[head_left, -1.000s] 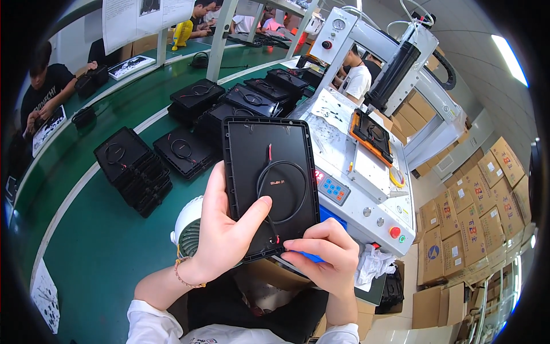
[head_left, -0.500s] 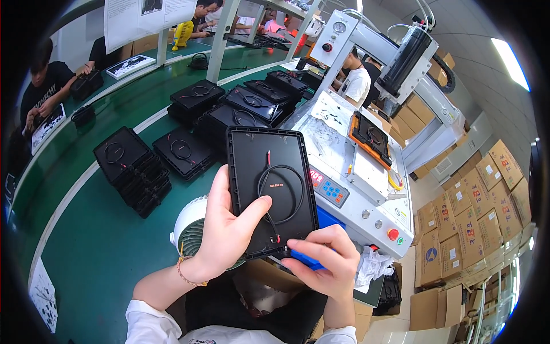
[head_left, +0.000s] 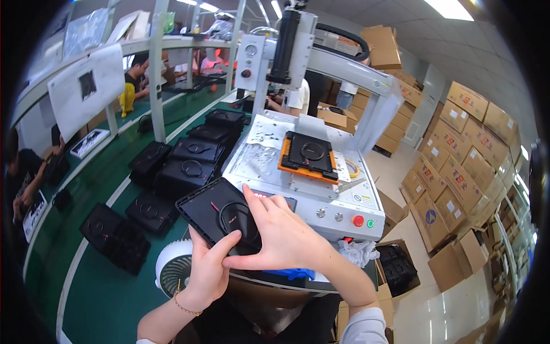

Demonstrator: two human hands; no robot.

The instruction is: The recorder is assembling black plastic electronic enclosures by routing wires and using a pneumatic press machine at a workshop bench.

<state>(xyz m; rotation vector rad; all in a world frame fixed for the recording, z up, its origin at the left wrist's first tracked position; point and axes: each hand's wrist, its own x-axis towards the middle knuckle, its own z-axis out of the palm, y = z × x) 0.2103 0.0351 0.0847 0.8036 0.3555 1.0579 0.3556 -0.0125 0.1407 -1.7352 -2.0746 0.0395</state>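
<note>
Now that the R hand (head_left: 286, 238) has left the lower corner of the black plastic cover (head_left: 197, 205), work there looks paused, prob.; its fingers and thumb spread across the right side, firm grip or not, can't tell. L hand (head_left: 206, 266) still grips the lower L edge, near-L of the white gantry machine (head_left: 339, 200).

White fan (head_left: 171, 266) on green surface (head_left: 123, 301). Big paper sheet (head_left: 80, 94) hanging from pale frame (head_left: 156, 86). Yellow thing (head_left: 126, 100) just right of sheet. Tall pile of brown boxes (head_left: 452, 163) on floor (head_left: 452, 312), far right. Bright light (head_left: 448, 8) on ceiling (head_left: 492, 51).
</note>
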